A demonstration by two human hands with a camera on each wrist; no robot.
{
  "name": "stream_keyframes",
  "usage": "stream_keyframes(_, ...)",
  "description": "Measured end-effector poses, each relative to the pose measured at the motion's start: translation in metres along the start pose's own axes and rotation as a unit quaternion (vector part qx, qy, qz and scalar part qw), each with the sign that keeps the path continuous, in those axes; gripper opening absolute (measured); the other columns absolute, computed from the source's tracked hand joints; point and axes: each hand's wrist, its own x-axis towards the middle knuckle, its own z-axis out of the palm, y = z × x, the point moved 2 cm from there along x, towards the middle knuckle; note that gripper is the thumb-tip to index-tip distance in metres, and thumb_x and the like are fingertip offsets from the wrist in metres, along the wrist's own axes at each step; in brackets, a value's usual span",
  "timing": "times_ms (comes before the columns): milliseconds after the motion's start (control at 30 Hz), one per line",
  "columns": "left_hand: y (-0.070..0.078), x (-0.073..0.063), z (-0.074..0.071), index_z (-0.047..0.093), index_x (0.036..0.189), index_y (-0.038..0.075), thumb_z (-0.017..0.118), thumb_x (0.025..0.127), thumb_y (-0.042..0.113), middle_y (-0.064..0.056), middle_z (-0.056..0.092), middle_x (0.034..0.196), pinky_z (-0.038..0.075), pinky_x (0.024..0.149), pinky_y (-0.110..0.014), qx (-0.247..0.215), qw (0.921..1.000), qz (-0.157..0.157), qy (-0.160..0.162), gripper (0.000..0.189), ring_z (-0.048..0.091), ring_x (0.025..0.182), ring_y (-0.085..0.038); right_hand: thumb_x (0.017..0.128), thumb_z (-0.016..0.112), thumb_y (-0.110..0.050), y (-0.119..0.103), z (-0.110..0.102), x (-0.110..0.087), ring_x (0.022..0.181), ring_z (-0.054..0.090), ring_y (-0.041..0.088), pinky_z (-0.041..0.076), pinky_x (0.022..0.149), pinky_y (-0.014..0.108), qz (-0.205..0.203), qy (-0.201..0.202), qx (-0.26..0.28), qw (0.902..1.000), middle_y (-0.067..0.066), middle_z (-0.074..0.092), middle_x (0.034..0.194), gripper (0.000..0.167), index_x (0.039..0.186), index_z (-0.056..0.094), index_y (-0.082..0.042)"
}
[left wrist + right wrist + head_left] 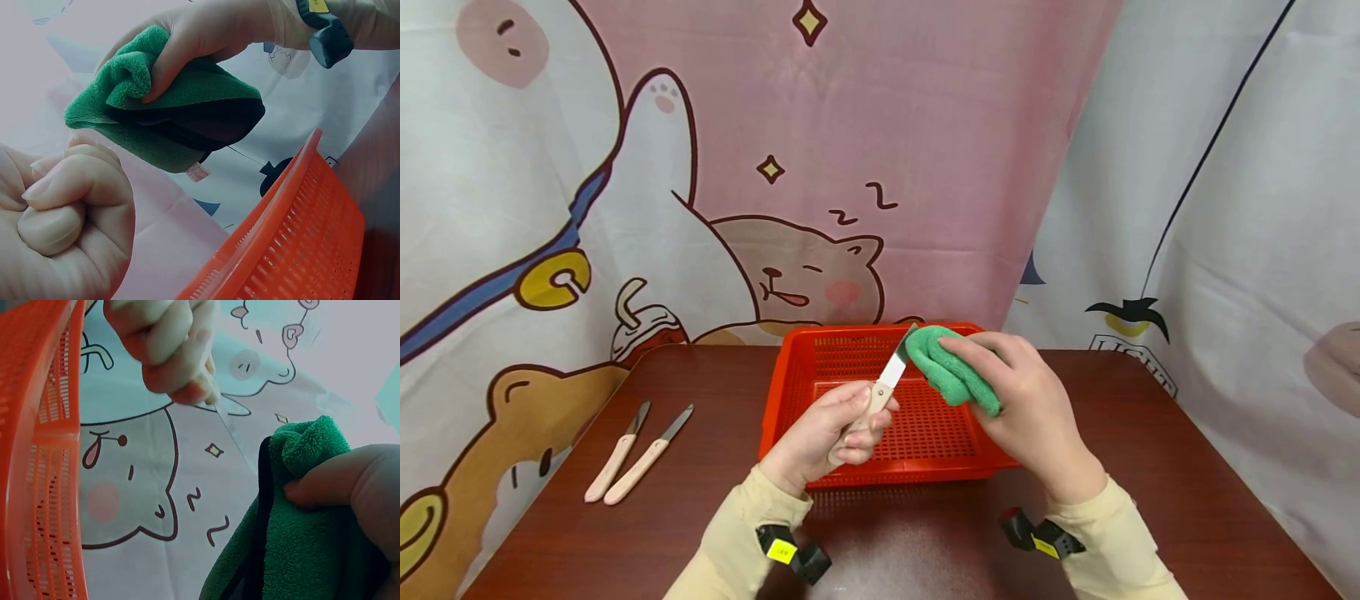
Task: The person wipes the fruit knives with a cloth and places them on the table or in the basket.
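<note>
My left hand point(835, 425) grips a knife point(891, 372) by its pale handle, blade angled up and to the right. In the left wrist view the rounded handle end point(51, 229) pokes out of the curled fingers. A folded green cloth point(951, 367) is pinched in my right hand point(1030, 408), thumb on the near side in the right wrist view. The cloth overlaps the blade's tip in the head view. Both hands are above a red plastic basket point(917, 477). In the right wrist view the thin blade point(232, 439) runs from the left fist toward the cloth.
Two more knives with pale handles, one point(617, 457) beside the other point(649, 460), lie on the left of the dark brown table point(700, 517). Behind the table hangs a cartoon-print curtain point(925, 167). The basket's walls are perforated.
</note>
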Motion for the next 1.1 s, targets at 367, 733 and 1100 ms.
stream_keyframes(367,0.0,0.0,-0.002,0.053,0.11,0.006,0.023,0.11,0.016,0.001,0.045,0.083,0.029,0.048,-0.012,0.004,0.9997,0.016,-0.02,0.032,0.027,0.056,-0.006,0.064,0.072,0.012,-0.017,0.007,-0.001,0.1,0.059,0.029,0.052,0.08,0.045,-0.039,-0.013,0.032,0.9986,0.008,0.063,0.114,0.072,0.128,0.065,-0.019)
stream_keyframes(733,0.0,0.001,-0.003,0.06,0.115,0.015,0.023,0.11,0.016,0.003,0.046,0.081,0.028,0.048,-0.012,-0.001,0.9992,0.023,-0.032,0.038,0.027,0.055,-0.006,0.066,0.072,0.01,-0.026,0.014,-0.002,0.099,0.06,0.026,0.052,0.079,0.039,-0.081,-0.015,0.04,0.9958,0.006,0.064,0.113,0.068,0.127,0.066,-0.019)
stream_keyframes(1100,-0.003,0.001,0.0,0.058,0.113,0.016,0.024,0.109,0.013,0.003,0.045,0.082,0.026,0.047,-0.012,0.007,0.9997,0.006,-0.024,0.035,0.027,0.054,-0.004,0.068,0.072,0.009,-0.023,0.02,-0.004,0.106,0.06,0.027,0.051,0.085,0.04,-0.07,-0.058,0.029,0.9955,0.006,0.063,0.119,0.066,0.127,0.066,-0.02)
